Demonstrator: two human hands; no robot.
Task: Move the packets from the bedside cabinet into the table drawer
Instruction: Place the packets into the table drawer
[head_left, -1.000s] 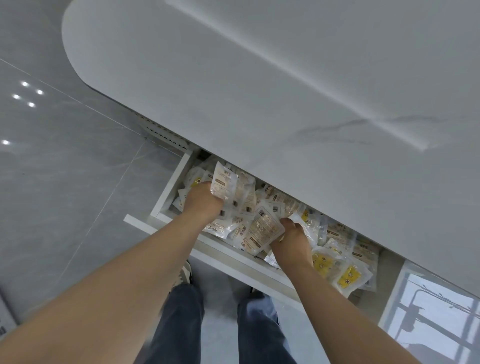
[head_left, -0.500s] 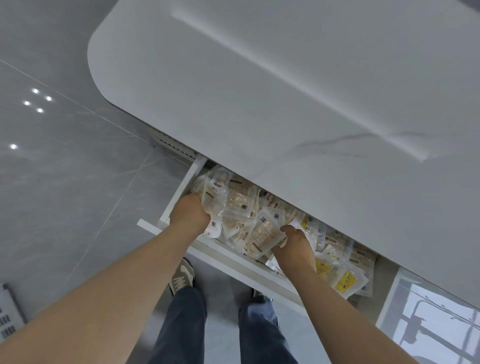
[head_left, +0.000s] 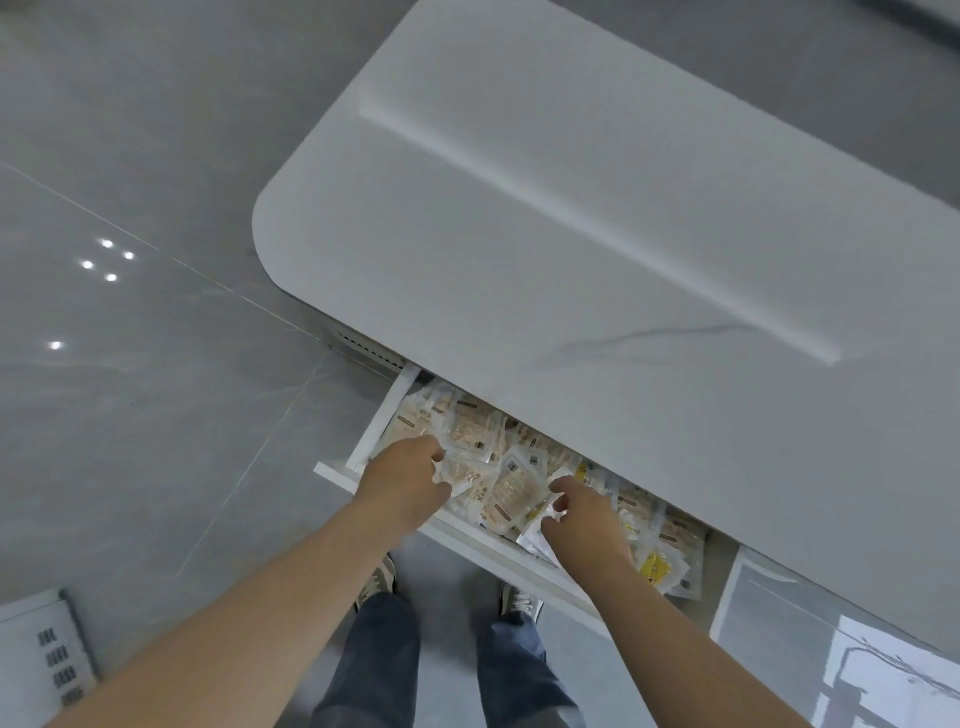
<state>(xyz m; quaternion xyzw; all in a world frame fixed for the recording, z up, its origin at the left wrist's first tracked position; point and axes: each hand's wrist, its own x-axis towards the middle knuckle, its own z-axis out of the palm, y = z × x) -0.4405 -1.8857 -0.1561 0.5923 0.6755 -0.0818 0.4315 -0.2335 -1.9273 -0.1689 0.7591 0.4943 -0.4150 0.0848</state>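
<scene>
The white table drawer (head_left: 363, 441) stands pulled out under the white tabletop (head_left: 597, 249). It is packed with several clear packets (head_left: 475, 426) of beige and yellow contents. My left hand (head_left: 405, 483) rests at the drawer's left front, its fingertips pinching the edge of a packet (head_left: 457, 480). My right hand (head_left: 582, 512) is over the middle of the drawer, fingers pinched on a packet's white edge (head_left: 537, 538). The back of the drawer is hidden under the tabletop. The bedside cabinet is out of view.
Grey glossy floor tiles (head_left: 156, 389) spread to the left. My legs in jeans and my shoes (head_left: 376, 577) stand right below the drawer front. A white vented object (head_left: 41, 660) lies at the lower left. A pale patch of window light (head_left: 883, 670) falls at the lower right.
The view has tilted up and back, showing more tabletop. Both hands have drawn back slightly toward the drawer front; the packets the left hand held now lie in the drawer.
</scene>
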